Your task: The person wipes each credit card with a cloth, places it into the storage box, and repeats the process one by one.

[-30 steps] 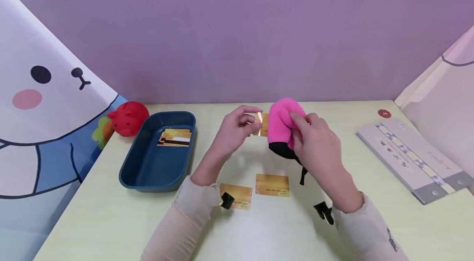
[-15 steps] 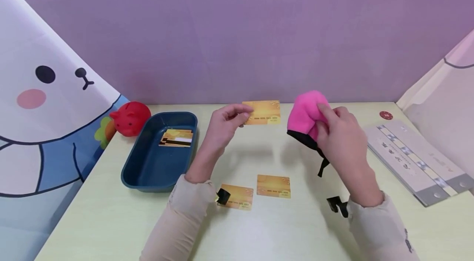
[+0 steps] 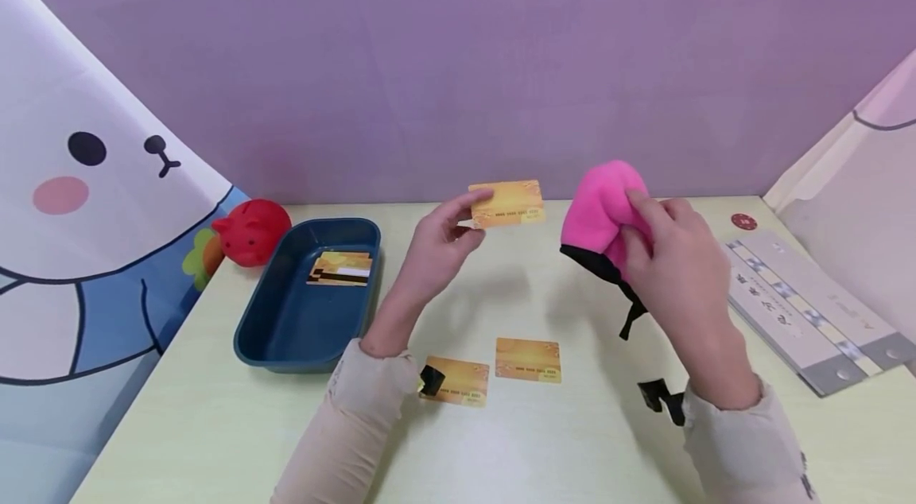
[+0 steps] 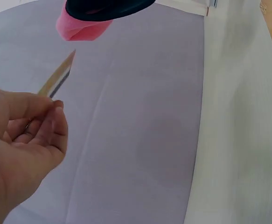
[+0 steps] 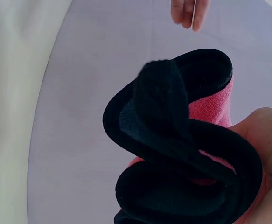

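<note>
Gold card point(image 3: 510, 203), pink fleece point(image 3: 592, 211) — hands point(image 3: 438, 251) hold them apart.

a gold card point(image 3: 511, 203) is raised in the left hand point(image 3: 442, 250); black-edged pink cloth point(image 3: 597, 206) bunches in the right hand point(image 3: 680, 269)

Vivid pink with black edging on the soft fleece pouch point(image 3: 599, 206). Golden orange with pale ornament and dark characters on the raised thin rectangular card point(image 3: 506, 204). Plain red on the rounded pig figure point(image 3: 252, 234), dark blue on the deep oblong tray point(image 3: 304, 325).
</note>
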Demonstrator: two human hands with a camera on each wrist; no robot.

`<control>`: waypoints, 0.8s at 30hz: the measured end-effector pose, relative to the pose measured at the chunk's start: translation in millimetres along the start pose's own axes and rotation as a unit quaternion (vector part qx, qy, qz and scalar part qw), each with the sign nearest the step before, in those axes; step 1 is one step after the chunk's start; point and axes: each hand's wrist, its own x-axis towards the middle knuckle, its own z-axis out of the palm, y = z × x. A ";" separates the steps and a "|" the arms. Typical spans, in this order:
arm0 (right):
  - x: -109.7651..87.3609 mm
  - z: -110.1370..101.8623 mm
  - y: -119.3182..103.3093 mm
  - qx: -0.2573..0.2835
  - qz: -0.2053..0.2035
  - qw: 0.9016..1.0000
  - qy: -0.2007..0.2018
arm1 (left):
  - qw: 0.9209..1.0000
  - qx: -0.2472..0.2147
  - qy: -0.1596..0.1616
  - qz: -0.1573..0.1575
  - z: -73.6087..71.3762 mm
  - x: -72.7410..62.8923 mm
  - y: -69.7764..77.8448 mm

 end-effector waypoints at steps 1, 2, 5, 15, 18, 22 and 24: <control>0.0 -0.7 -0.4 0.002 -0.001 1.000 0.001 | 1.000 0.000 0.010 0.003 0.6 -0.3 0.2; 0.0 -1.5 -0.8 0.004 -0.002 1.000 0.003 | 1.000 -0.002 0.019 0.005 1.0 -0.8 0.2; 0.3 -4.1 -2.4 0.010 -0.004 1.000 0.008 | 0.999 -0.010 0.036 0.009 1.6 -1.4 -1.0; 1.0 -6.9 -3.0 0.016 0.006 1.000 0.004 | 0.998 0.017 0.066 -0.005 1.9 -0.1 -6.5; 1.1 -6.9 -2.6 0.017 0.008 1.000 0.003 | 0.998 0.012 0.062 -0.011 3.4 0.9 -7.6; 0.1 -7.1 -3.7 0.020 0.005 1.000 0.006 | 0.998 -0.015 0.061 -0.017 6.8 1.3 -8.6; -0.8 -6.8 -6.2 0.021 -0.006 1.000 0.013 | 0.998 -0.021 0.063 -0.019 9.1 1.3 -9.2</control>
